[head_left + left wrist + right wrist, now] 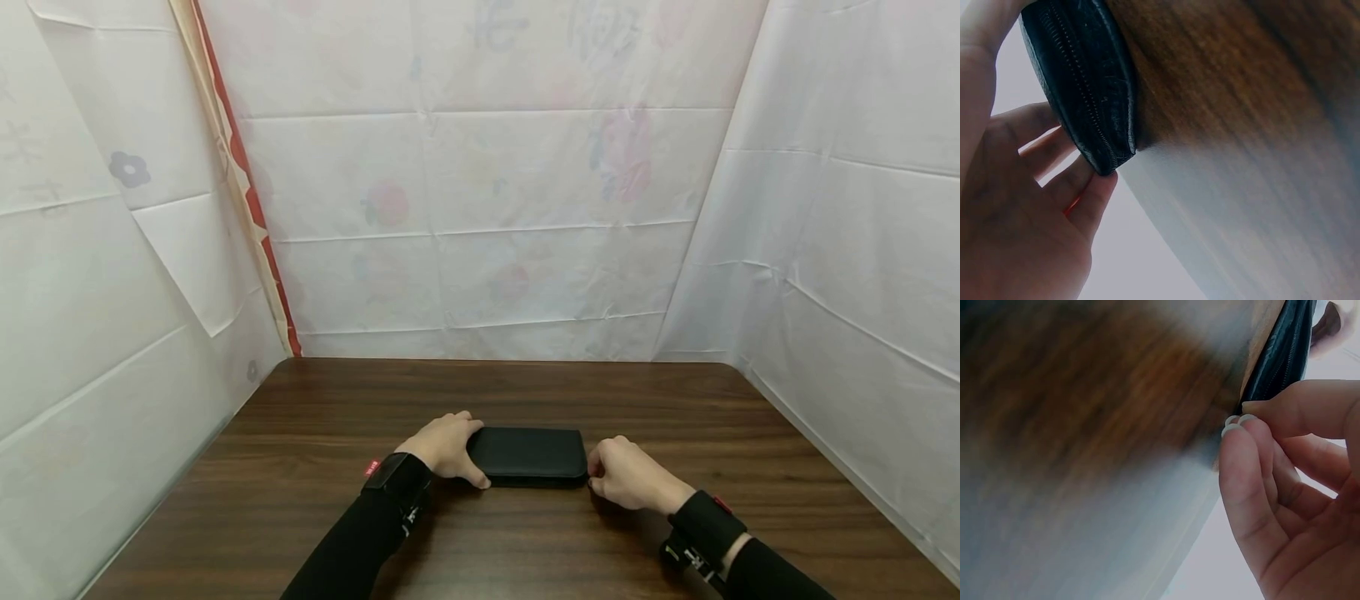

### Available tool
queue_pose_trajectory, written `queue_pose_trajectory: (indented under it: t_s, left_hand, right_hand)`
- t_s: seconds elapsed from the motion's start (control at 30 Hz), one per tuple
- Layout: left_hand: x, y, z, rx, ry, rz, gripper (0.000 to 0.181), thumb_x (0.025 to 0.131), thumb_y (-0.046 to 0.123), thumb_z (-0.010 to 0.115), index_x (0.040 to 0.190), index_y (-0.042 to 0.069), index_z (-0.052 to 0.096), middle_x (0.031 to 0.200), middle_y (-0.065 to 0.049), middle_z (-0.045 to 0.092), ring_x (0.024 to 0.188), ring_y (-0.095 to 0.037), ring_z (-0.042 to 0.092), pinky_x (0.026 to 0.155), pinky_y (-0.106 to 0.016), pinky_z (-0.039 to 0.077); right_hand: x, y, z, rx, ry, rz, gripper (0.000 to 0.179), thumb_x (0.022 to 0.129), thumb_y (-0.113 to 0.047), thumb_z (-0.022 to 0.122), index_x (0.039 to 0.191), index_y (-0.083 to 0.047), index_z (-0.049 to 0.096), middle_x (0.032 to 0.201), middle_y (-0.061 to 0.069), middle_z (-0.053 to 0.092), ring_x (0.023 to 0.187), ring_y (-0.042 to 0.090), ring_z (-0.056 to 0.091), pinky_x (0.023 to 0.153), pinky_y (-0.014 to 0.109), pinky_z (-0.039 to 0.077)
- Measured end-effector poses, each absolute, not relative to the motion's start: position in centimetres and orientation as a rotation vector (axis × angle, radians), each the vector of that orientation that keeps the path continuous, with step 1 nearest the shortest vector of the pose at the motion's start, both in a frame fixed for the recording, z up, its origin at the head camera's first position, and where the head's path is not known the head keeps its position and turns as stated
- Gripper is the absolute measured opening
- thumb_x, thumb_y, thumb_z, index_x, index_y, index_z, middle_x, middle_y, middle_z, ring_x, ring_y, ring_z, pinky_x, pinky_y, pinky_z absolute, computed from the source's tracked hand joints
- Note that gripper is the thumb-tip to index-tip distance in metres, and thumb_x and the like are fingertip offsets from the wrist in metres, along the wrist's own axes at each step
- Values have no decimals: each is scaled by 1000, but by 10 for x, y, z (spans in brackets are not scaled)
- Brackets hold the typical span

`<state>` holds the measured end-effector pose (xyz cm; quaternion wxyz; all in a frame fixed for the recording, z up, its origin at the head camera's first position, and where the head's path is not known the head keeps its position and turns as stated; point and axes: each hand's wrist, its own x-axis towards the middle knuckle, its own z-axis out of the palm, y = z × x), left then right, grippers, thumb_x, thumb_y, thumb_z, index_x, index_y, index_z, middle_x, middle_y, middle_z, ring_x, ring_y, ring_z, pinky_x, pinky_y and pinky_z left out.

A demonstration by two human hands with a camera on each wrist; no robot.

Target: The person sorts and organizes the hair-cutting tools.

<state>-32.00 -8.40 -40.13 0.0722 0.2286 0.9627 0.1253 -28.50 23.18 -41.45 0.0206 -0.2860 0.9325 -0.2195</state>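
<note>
A black zip wallet (pixel 527 455) lies flat on the wooden table, its long side running left to right. In the left wrist view the wallet's zipper (pixel 1075 72) runs closed along its edge. My left hand (pixel 447 448) holds the wallet's left end, with the thumb at the near edge and the fingers spread round the far side. At the right end, my right hand (pixel 628 473) has its thumb and curled fingertips pinched together by the zipper's end (pixel 1288 359). Whatever lies between those fingertips is hidden, so a zipper pull cannot be made out.
Dark wood-grain table (pixel 337 400) extends around the wallet on all sides. White patterned sheets (pixel 480 208) hang behind it and at both sides. A red-edged strip (pixel 247 183) runs down the back left corner. Black straps with small cameras (pixel 686 554) are on both wrists.
</note>
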Motion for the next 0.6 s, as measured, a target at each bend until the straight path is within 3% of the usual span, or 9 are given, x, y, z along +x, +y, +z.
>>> queue_pose_trajectory:
  t_s: [0.6]
  left_hand:
    - [-320, -83, -402, 686, 2900, 369, 94, 71, 49, 90, 146, 6, 54, 134, -10, 56, 124, -31, 54, 103, -46, 46]
  right_hand:
    - [-274, 221, -412, -934, 2844, -732, 10, 89, -1, 69, 87, -8, 77, 74, -8, 64, 57, 3, 52, 56, 26, 46]
